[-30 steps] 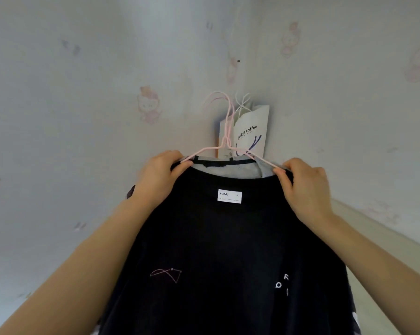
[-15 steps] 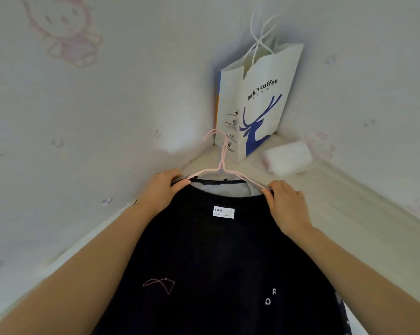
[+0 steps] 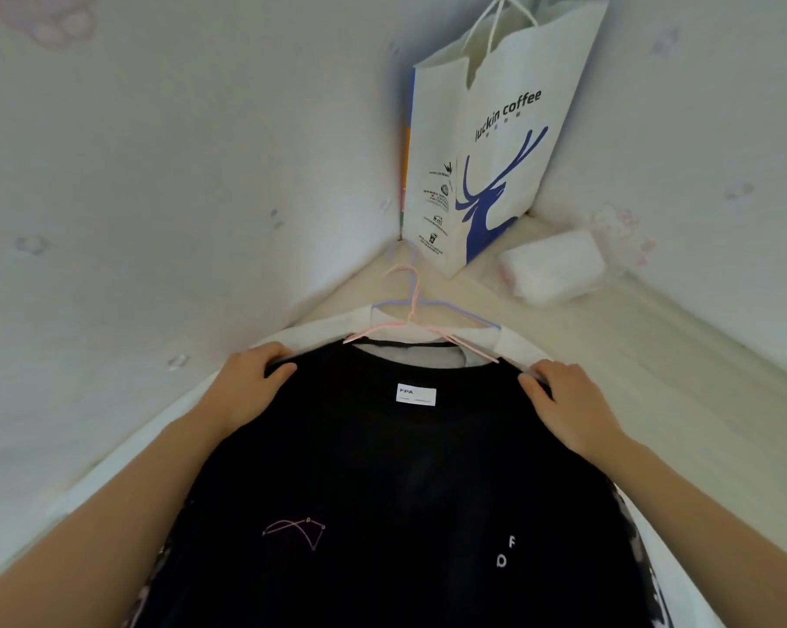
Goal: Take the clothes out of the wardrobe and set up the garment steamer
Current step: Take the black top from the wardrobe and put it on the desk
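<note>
Black cotton fills the lower half of my view: a dark t-shirt [image 3: 396,469] on a pink wire hanger [image 3: 416,328], laid over a white garment [image 3: 514,344] that sits on its own blue hanger [image 3: 446,306]. I see the left hand [image 3: 246,392] gripping the shirt's left shoulder, fingers curled over the edge and thumb pressed on the black fabric. The right hand [image 3: 568,405] does the same at the right shoulder, with its fingertips tucked over the seam (I cannot tell whether either hand also catches the hanger wire beneath). The two hands are well apart, one at each end of the collar, where a white label [image 3: 415,394] shows between them. Beyond the hangers, a white paper bag [image 3: 491,142] with a blue deer print stands in the corner, with a pale folded bundle [image 3: 552,267] just beside it.
</note>
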